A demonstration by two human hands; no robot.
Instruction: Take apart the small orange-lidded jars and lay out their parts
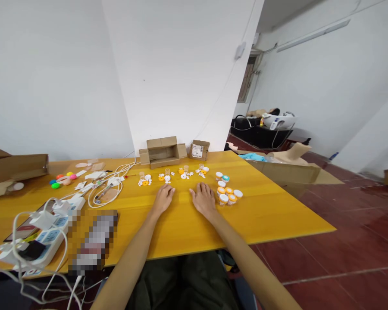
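Observation:
My left hand point(163, 198) rests on the yellow table point(177, 232), fingers spread a little, holding nothing. To its right my right hand point(204, 199) lies on the wood, also loose and holding nothing. Beyond both hands stand several small groups of parts, with clear cups point(167, 172), orange rings point(145, 183), white lids point(183, 176) and small white pieces point(202, 173). Beside my right hand is a cluster of clear jars with white lids point(223, 198), orange-rimmed lids point(229, 190) and a teal-rimmed lid point(225, 178).
An open cardboard box point(163, 156) and a smaller box point(199, 150) stand by the wall. At left are a power strip point(56, 228), white cables point(93, 196), a blurred phone point(95, 241), colored balls point(55, 185) and another carton point(22, 167).

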